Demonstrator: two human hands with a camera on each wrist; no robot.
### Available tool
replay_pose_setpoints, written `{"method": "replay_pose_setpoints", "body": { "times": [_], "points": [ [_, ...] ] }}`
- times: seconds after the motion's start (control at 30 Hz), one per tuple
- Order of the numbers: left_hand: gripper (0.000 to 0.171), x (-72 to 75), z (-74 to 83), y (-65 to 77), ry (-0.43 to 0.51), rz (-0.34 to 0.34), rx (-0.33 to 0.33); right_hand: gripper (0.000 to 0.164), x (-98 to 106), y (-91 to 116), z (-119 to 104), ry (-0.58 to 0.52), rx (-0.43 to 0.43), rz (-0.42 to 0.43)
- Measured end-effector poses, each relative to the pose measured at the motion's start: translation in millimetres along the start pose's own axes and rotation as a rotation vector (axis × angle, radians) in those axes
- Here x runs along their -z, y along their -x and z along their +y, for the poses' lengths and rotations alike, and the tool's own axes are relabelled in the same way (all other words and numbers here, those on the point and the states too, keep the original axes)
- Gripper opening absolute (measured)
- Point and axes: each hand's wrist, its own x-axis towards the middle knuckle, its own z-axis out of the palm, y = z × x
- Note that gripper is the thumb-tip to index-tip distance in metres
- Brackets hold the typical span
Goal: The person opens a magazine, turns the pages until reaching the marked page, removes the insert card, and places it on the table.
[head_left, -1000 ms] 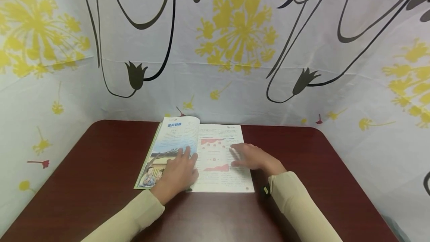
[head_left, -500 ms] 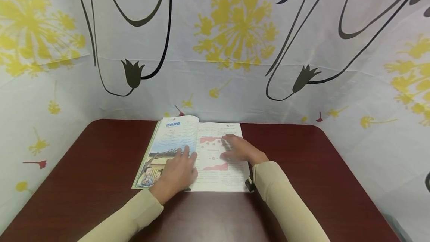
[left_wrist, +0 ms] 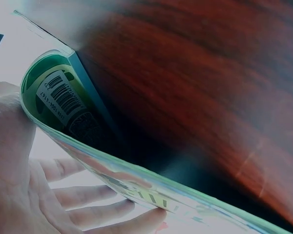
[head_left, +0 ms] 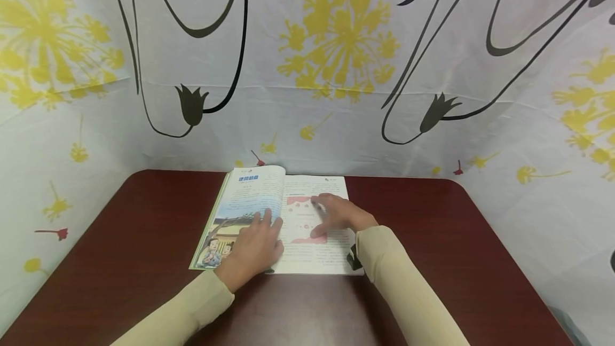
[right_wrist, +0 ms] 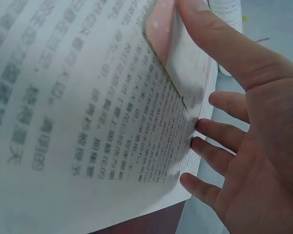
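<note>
An open booklet lies on the table; its left page point(head_left: 257, 188) curves up at the spine and carries a colour picture. On the right page point(head_left: 331, 260) is a flat pink-and-white rectangle point(head_left: 301, 207), like a card or paper slip, with a raised-looking edge in the right wrist view. My left hand point(head_left: 257, 247) rests across the left page near the spine, fingers extended. Over the right side of the rectangle is my right hand point(head_left: 338, 212), thumb and fingers spread apart. In the right wrist view its fingertips point(right_wrist: 205, 126) are close to the page; contact is unclear.
The dark red wooden table point(head_left: 144, 218) reaches back to a white fabric wall point(head_left: 269, 68) printed with yellow flowers and dark stems. A barcode point(left_wrist: 63, 97) shows inside the booklet's curled cover in the left wrist view. A small dark device point(head_left: 354, 257) sits at the right cuff.
My right hand has moved left from the page's right edge onto the pink-and-white rectangle, its thumb and fingers spreading wider. The left hand and the booklet stay where they were.
</note>
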Motion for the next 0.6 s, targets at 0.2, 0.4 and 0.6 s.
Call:
{"method": "replay_pose_setpoints", "body": {
  "times": [0.2, 0.4, 0.6],
  "points": [
    [0.049, 0.7, -0.7, -0.7, 0.001, -0.009, 0.0, 0.102, -1.5, -1.8, -6.3, 0.044, 0.006, 0.002],
    [0.047, -0.6, -1.8, -0.2, -0.003, 0.019, -0.009, 0.097, -1.6, -3.6, -9.2, 0.054, 0.016, 0.024],
    [0.046, -2.4, -2.1, 0.5, 0.005, 0.02, -0.008, 0.086, -0.2, -4.6, -4.7, 0.042, 0.051, 0.076]
  ]
}}
